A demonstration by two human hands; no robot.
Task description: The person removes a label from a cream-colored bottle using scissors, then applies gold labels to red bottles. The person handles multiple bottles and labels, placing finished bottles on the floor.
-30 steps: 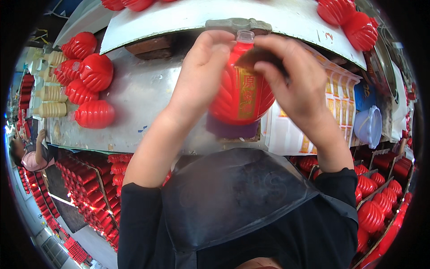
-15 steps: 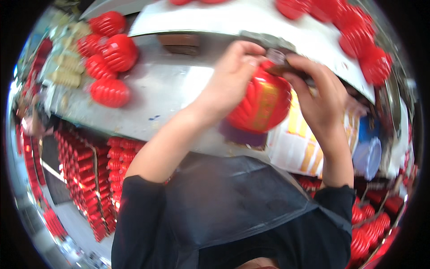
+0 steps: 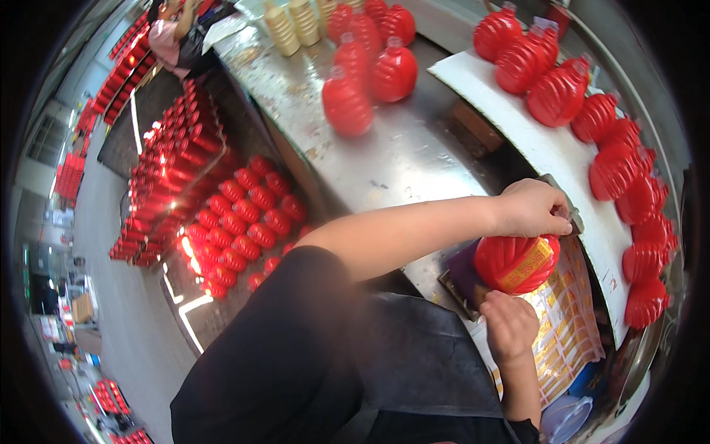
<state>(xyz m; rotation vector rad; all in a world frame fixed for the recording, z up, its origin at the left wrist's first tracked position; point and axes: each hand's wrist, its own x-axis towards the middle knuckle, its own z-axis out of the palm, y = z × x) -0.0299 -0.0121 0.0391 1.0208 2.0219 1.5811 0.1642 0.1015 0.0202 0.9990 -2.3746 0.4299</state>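
A round, ribbed red bottle (image 3: 504, 259) with a gold label (image 3: 526, 268) stands at the right, beside a purple pad (image 3: 464, 272). My left hand (image 3: 534, 209) reaches across to its top, fingers curled together around the neck area; the neck itself is hidden. Low at the bottle's near side is my right hand (image 3: 510, 324), closed with thumb and fingertips on a small brown flat piece (image 3: 481, 294). Under my right wrist and beyond it lies a sheet of gold labels (image 3: 569, 318).
Red bottles (image 3: 556, 96) line a curved white board (image 3: 510, 111). More red bottles (image 3: 394, 72) and cream bottle-like pieces (image 3: 281, 29) stand on the metal table (image 3: 355, 174). Red stacks (image 3: 177, 170) fill the floor at left, where another person (image 3: 168, 41) sits. Blue-white tub (image 3: 566, 418), lower right.
The view has turned, shifting the table up and my hands to the right. My right hand has gone from the bottle's top down to its near side; my left stays at the top.
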